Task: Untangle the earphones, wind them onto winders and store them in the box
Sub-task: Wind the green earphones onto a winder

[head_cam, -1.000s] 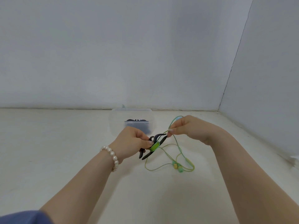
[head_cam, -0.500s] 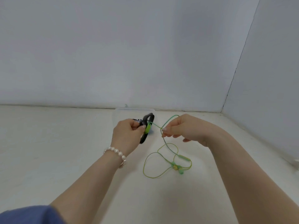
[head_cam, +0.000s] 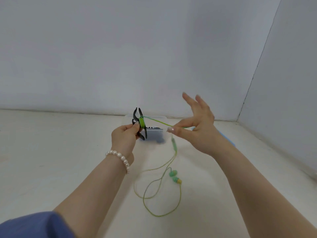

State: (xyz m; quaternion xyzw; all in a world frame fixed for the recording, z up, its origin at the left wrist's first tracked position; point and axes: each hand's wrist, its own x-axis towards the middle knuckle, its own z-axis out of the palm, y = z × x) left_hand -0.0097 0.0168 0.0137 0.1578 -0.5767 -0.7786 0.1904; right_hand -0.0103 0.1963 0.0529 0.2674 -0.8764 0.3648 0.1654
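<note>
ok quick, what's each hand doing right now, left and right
Left hand: grips the black winder, green cable wound round its middle.
Right hand: pinches the green earphone cable between thumb and forefinger, other fingers spread.

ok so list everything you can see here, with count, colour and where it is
cable winder: 1, black, held up in the left hand, green cable wrapped round its middle
earphones: 1 pair, green cable with mint and yellow buds, cable runs taut from the winder to the right hand, the rest loops on the table with the buds
storage box: 1, clear plastic, on the table behind the hands, something dark inside
blue edge: 1, light blue, behind the right wrist, cannot tell what it is
table: 1, off-white
walls: 2, pale grey, meeting at a corner on the right
bracelet: 1, white pearls, left wrist
sleeve: 1, blue, left arm
left hand: grips the winder
right hand: pinches the cable, other fingers spread
</note>
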